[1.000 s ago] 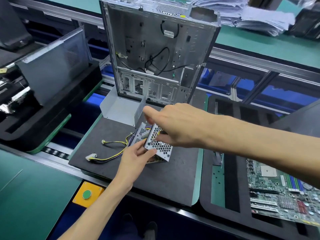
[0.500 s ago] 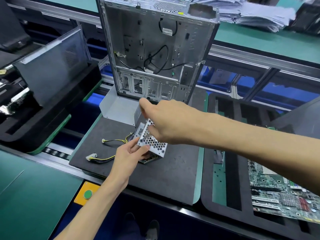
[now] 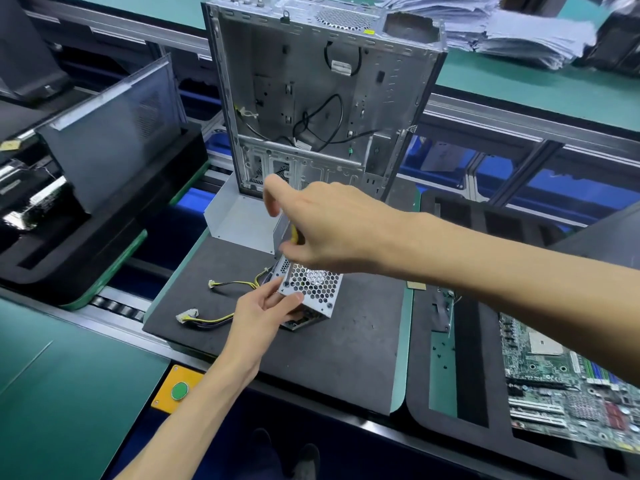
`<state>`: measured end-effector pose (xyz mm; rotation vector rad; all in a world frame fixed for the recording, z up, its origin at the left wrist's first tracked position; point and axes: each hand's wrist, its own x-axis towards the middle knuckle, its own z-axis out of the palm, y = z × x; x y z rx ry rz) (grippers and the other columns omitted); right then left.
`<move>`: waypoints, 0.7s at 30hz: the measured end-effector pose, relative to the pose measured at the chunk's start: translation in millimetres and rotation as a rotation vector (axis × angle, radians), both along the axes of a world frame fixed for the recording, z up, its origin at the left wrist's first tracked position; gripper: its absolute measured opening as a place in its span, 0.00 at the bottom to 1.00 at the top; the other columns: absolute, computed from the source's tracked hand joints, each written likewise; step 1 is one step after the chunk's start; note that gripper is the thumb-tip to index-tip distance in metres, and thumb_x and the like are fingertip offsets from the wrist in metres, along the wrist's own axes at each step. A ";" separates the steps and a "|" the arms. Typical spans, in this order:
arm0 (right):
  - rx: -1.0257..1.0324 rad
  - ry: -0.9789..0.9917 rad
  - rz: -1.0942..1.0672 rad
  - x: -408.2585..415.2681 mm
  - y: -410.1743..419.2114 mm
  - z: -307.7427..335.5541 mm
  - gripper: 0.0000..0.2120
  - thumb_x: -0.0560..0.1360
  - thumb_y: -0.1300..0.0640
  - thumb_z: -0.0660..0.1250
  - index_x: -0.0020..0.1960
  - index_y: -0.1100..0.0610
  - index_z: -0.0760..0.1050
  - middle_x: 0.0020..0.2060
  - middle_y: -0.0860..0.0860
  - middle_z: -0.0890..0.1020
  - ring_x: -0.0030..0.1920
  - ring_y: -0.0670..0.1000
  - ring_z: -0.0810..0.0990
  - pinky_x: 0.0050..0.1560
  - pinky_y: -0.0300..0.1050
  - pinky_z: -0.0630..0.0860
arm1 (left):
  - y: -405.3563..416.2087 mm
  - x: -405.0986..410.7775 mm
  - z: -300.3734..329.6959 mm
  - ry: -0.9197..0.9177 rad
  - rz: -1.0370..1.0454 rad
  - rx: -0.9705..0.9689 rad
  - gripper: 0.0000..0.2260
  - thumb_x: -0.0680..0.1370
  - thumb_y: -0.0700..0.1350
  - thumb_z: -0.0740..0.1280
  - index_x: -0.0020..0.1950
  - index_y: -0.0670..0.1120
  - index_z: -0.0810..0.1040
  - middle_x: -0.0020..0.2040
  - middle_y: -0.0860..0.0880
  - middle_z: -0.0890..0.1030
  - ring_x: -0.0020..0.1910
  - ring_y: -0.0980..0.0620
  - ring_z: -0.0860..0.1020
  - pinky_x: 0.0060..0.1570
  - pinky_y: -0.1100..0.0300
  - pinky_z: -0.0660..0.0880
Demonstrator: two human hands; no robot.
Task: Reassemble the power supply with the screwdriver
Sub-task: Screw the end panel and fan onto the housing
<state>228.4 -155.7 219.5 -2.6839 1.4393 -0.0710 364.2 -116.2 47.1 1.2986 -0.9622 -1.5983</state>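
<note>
Right hand [image 3: 332, 226] curling round a yellow-handled screwdriver [image 3: 294, 237], shaft pointing down at a corner screw on the perforated face of the power supply [image 3: 313, 287]; index finger sticking out, handle mostly hidden. Left hand [image 3: 265, 315] gripping the unit's near-left corner from below, thumb on the grille edge, bracing it tilted on the dark foam mat [image 3: 346, 341]. Unit sitting directly under the right hand, just above the left. Judging it a stiff sheet-metal box, moderately heavy, edges likely sharp, grille thin, so holding by corners and solid rims, not pressing the mesh. Yellow-black cable harness [image 3: 221, 301] trailing left, floppy, likely snagging. Open chassis [image 3: 322, 95] standing behind.
</note>
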 end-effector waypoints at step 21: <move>0.003 -0.019 0.067 1.2 -5.2 0.6 0.15 0.76 0.53 0.62 0.62 0.54 0.65 0.34 0.46 0.72 0.39 0.58 0.74 0.33 0.49 0.64 | -2.6 5.4 -4.5 0.004 -0.007 0.003 0.18 0.79 0.37 0.70 0.68 0.39 0.77 0.58 0.43 0.85 0.62 0.44 0.82 0.67 0.41 0.74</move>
